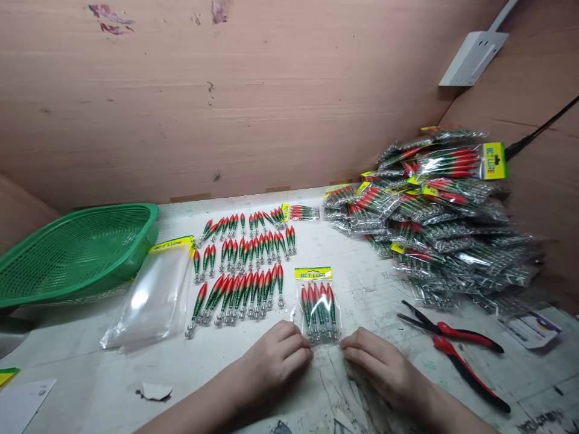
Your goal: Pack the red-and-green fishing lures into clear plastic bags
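A clear packet of fishing lures (318, 307) with a yellow header lies flat in front of me. Several red-and-green lures with hook crowns sit side by side in it. My left hand (281, 355) is closed at its lower left corner, fingers curled. At the lower right corner my right hand (380, 358) is closed too, its fingers pressed together on the edge. Both thumbs are mostly hidden. Beyond the packet, loose fishing lures (246, 292) lie in three rows, hooks toward me. Another packed set of lures (304, 212) rests at the end of the back row.
On the right rises a large pile of filled lure packets (443, 229). Red-and-black pliers (452, 337) lie in front of it. To the left are a stack of clear bags (154, 295) and a green basket (81, 253). A power socket (473, 59) hangs on the wall.
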